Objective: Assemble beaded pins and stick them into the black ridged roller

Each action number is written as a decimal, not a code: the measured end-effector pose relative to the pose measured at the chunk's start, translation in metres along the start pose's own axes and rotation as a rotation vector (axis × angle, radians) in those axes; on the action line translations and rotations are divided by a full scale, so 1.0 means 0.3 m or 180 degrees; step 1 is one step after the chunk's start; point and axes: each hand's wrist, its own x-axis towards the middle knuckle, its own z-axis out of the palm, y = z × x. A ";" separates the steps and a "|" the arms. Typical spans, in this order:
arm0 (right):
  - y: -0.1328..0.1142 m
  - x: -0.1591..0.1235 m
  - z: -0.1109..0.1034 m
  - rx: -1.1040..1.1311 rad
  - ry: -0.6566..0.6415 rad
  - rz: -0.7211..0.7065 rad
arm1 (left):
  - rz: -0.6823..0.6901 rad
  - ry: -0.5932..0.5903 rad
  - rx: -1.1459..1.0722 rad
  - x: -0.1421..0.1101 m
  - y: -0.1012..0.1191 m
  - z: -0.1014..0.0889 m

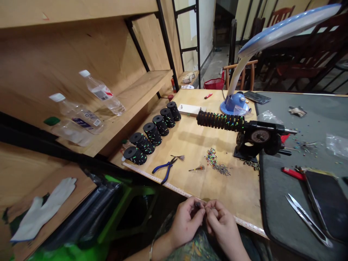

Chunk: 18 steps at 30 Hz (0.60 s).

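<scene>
My left hand [187, 222] and my right hand [222, 224] meet just in front of the table's near edge, fingertips pinched close together. A small dark piece [198, 205] shows between the left thumb and finger; its kind is too small to tell. Whatever the right fingertips pinch is hidden. Beyond the hands lie a heap of coloured beads [211, 156] and small metal pieces [223, 169]. Blue-handled pliers [166, 168] rest open to the left, near two small bundles of fine strands, one of them orange-tipped [198, 168].
Black spools [153, 134] stand in a row along the left side. A black winding device [254, 136] carries a wrapped roll [220, 120] below a blue lamp [235, 103]. Thread snips [308, 221] and a dark phone [327, 203] lie on the grey mat [280, 188]. Bottles [104, 95] occupy the shelf.
</scene>
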 end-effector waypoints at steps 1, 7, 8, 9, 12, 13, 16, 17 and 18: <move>-0.002 0.001 0.001 0.0025 0.0006 0.0009 | 0.0006 0.0001 -0.0017 0.000 0.000 0.001; -0.021 0.003 0.012 0.0009 0.0085 0.0001 | -0.0088 0.0097 -0.0209 -0.002 0.005 0.009; -0.024 0.003 0.012 -0.0004 0.0085 -0.0013 | -0.0107 0.0138 -0.0246 -0.001 0.008 0.010; -0.025 0.003 0.013 -0.0026 0.0090 -0.0023 | -0.0128 0.0171 -0.0289 0.001 0.011 0.012; -0.020 0.002 0.010 -0.0126 0.0142 -0.0068 | -0.0238 0.0148 -0.0459 0.006 0.022 0.013; -0.016 0.002 0.008 -0.0165 0.0155 -0.0089 | -0.0281 0.0121 -0.0518 0.008 0.026 0.013; -0.002 0.002 0.001 -0.0253 0.0164 -0.0153 | -0.0370 0.0081 -0.0619 0.011 0.034 0.013; 0.002 0.002 -0.001 -0.0263 0.0158 -0.0171 | -0.0385 0.0082 -0.0632 0.011 0.035 0.013; 0.005 0.002 -0.003 -0.0268 0.0153 -0.0188 | -0.0397 0.0083 -0.0639 0.011 0.035 0.013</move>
